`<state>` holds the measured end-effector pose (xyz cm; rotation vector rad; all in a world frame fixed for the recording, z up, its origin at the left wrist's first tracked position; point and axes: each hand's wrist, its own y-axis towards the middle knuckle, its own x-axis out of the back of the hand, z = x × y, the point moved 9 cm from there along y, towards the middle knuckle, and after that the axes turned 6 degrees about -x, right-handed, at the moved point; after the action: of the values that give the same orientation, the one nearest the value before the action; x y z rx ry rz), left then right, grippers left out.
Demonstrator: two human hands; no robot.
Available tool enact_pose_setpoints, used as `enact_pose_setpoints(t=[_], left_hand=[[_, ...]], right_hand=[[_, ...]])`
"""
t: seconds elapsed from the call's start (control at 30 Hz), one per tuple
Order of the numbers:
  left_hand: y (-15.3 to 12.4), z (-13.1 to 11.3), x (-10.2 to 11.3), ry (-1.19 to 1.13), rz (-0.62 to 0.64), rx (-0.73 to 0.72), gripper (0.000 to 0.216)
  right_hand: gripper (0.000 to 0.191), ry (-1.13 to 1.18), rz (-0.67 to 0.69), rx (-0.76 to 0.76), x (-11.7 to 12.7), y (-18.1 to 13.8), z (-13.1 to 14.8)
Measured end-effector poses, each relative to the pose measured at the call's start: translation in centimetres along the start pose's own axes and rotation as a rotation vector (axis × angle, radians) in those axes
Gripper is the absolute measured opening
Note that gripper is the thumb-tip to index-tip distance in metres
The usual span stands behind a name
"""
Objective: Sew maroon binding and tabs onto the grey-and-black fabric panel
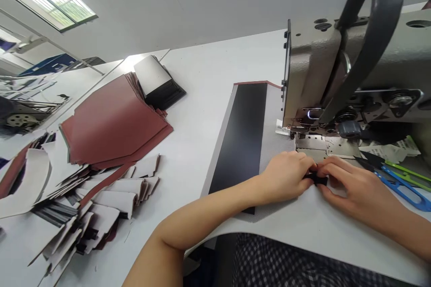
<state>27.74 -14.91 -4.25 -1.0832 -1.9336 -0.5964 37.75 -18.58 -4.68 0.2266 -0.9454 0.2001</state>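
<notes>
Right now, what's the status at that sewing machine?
Left hand, right hand: pinching small black piece. Left forearm crossing over black panel. Blue-handled snips near right hand.

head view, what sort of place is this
Probably a sewing workshop: there's a sturdy sewing machine, blue-handled snips beside it, and stacked maroon pieces on the white table.

The small piece (320,180) and long strip (243,139) are black, the sheets (107,121) maroon, the cloth (286,262) black-and-white checked.
</notes>
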Motion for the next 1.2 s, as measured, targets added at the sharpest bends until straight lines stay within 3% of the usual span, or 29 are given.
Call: enact_pose_setpoints(t=[0.1,0.2,0.3,0.4,0.63,0.73,0.83,0.9,1.03,1.2], left_hand=[[-0.7,-0.7,0.1,0.107,-0.072,-0.078,0.011],[-2.7,-2.8,1.5,0.323,-0.332,-0.293,0.011],[-5.3,-4.6,2.5,0.498,-0.537,-0.563,0.010],[-6.2,-4.3,3.6,0.516,-0.606,-0.678,0.003],[-4.8,-1.6,5.4,0.592,-0.607,-0.724,0.007],[-3.9,0.0,5.3,0.605,-0.579,-0.711,0.006],[-2.9,1.7,4.9,0.592,-0.514,-0.625,0.014],[-2.4,2.9,4.6,0.568,-0.450,-0.522,0.022],[-2.7,4.2,4.6,0.498,-0.371,-0.311,0.033],[-3.8,4.1,4.0,0.416,-0.268,-0.249,0.035]], right_hand=[[0.027,0.254,0.014,-0.235,0.5,-0.4,-1.6],[0.046,0.650,0.160,-0.474,-0.9,-1.0,-2.1],[0.053,0.953,0.425,-0.527,-3.4,-1.2,0.0],[0.054,1.021,0.470,-0.582,-4.5,-0.5,0.2],[0.045,0.950,0.305,-0.541,-3.4,4.1,-1.3],[0.040,0.713,0.273,-0.482,-2.8,5.6,-2.1],[0.029,0.198,0.033,-0.318,-0.8,6.9,-2.5],[0.028,-0.004,-0.067,-0.242,-0.6,7.3,-2.4],[0.035,-0.080,-0.088,-0.257,-1.3,7.9,-2.8],[0.032,-0.127,-0.110,-0.237,-1.2,8.1,-2.5]])
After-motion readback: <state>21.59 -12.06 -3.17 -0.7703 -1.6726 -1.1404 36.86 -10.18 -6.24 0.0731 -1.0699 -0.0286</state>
